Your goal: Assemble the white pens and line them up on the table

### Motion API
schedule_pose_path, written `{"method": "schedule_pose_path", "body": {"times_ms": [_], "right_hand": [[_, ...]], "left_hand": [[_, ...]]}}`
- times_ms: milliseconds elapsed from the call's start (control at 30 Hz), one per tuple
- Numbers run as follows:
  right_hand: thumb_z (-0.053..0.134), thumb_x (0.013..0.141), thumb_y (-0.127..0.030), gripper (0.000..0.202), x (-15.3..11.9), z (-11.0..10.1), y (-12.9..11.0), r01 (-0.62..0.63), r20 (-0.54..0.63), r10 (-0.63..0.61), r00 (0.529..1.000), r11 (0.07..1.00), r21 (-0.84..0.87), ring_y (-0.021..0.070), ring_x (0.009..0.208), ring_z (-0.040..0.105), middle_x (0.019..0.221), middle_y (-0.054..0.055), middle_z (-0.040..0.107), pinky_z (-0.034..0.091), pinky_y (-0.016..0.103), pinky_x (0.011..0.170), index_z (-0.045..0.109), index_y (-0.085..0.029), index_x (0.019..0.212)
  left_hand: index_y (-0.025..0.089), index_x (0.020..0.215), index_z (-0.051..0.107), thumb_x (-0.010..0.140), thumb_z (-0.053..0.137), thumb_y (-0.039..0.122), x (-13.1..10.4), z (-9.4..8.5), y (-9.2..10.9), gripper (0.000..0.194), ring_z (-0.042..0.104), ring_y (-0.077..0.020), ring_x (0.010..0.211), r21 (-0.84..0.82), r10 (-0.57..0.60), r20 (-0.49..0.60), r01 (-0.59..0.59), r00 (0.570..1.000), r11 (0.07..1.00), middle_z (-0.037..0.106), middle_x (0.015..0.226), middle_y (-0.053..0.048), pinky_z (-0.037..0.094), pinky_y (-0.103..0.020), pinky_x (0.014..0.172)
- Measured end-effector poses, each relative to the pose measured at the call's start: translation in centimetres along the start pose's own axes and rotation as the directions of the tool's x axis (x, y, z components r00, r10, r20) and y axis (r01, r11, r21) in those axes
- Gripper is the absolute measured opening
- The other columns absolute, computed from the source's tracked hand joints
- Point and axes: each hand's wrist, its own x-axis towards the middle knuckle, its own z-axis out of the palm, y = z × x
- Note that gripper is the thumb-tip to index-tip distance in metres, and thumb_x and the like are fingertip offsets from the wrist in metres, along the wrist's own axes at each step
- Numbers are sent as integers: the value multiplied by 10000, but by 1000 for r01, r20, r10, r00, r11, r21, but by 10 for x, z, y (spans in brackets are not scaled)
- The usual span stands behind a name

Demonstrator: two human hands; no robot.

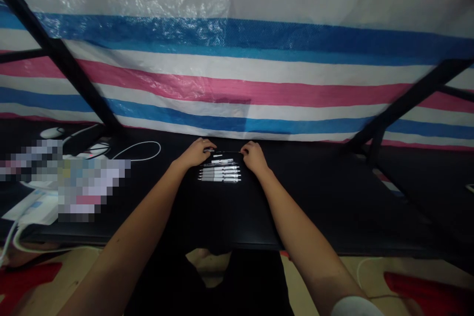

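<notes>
Several white and grey click pens (pixel 219 176) lie side by side in a row on the black table (pixel 314 197). Just beyond them are a white pen barrel (pixel 222 161) and a smaller white pen piece (pixel 217 155). My left hand (pixel 196 153) is at the far left of the row, its fingertips closed on a small silvery pen part. Across from it, my right hand (pixel 254 155) pinches the right end of a thin dark pen refill (pixel 230 152). This refill lies between the two hands; its left end is too small to make out.
On the left lie a white mouse (pixel 52 133), a looped white cable (pixel 157 148), a white power strip (pixel 42 207) and blurred-out packets. Black frame bars (pixel 87 89) rise at both sides. A striped plastic sheet (pixel 237 69) hangs behind the table.
</notes>
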Motion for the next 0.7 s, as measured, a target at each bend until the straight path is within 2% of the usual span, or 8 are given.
{"method": "schedule_pose_path", "body": {"times_ms": [133,333,700], "right_hand": [[565,869,-49,223,0,1,-1,6,-3,-6,1000,1000,4,239,927,531,956,95,651,426,359,861,726,-182,789],[550,864,-36,230,-1,5,-5,31,-12,-31,999,1000,5,235,912,534,950,92,660,428,361,878,709,-179,781],[551,874,-64,205,-3,3,-10,1,-42,-1,999,1000,-11,232,921,547,950,80,671,428,348,865,696,-194,808]], "left_hand": [[220,1035,762,815,540,138,-1,-3,4,323,585,-231,1081,-18,7,5,-7,1000,1000,702,1077,-58,460,-397,1020],[225,1062,767,819,538,132,0,1,8,347,594,-231,1080,-32,19,-2,-19,1000,999,697,1065,-60,455,-408,1034],[224,1069,772,826,536,148,0,0,7,347,660,-209,1012,-80,-55,-36,52,998,995,698,1106,-60,494,-364,1000]]}}
